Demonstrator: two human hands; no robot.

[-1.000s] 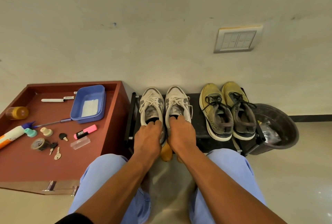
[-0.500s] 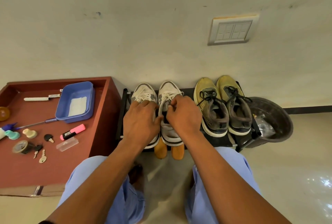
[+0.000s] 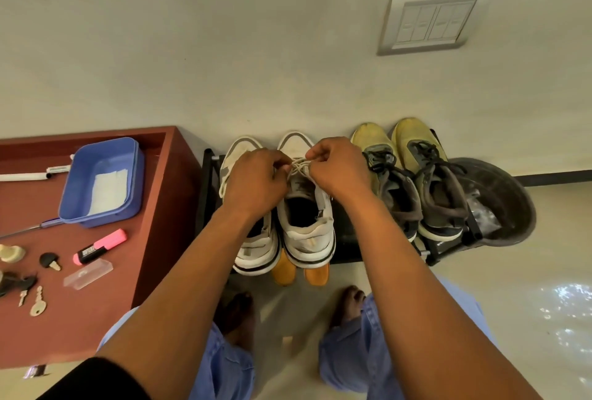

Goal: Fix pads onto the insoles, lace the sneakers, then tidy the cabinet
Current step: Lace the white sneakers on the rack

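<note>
Cream wall [image 3: 224, 47] ahead with a switch plate [image 3: 432, 20] high on the right; pale glossy floor [image 3: 528, 287] below. A low black shoe rack [image 3: 349, 249] stands against the wall. On it: white sneakers side by side, toes to the wall, the left sneaker [image 3: 256, 249] partly covered by a forearm and the right sneaker [image 3: 307, 223] in plain view. Just right of them, a yellow pair of shoes [image 3: 413, 175] with dark laces. Two orange shoe tips [image 3: 299, 273] poke out under the rack's front edge.

Both hands are over the right sneaker's upper eyelets. Left hand [image 3: 256, 180] has its fingers curled, pinching the white lace [image 3: 299, 165]; right hand [image 3: 336, 169] pinches the other end. The lace runs taut between them.

Left of the rack, a red-brown cabinet [image 3: 96, 319] with a raised rim serves as the counter. A blue tub [image 3: 72, 197] sits on it holding a white sheet [image 3: 109, 189], possibly pads; hard to tell. Also there: pink highlighter [image 3: 99, 245], clear plastic case [image 3: 88, 273], keys [image 3: 35, 302], white marker [image 3: 28, 175].

Right of the rack, a dark bucket [image 3: 512, 207] on the floor with crumpled clear plastic [image 3: 483, 217] inside.
</note>
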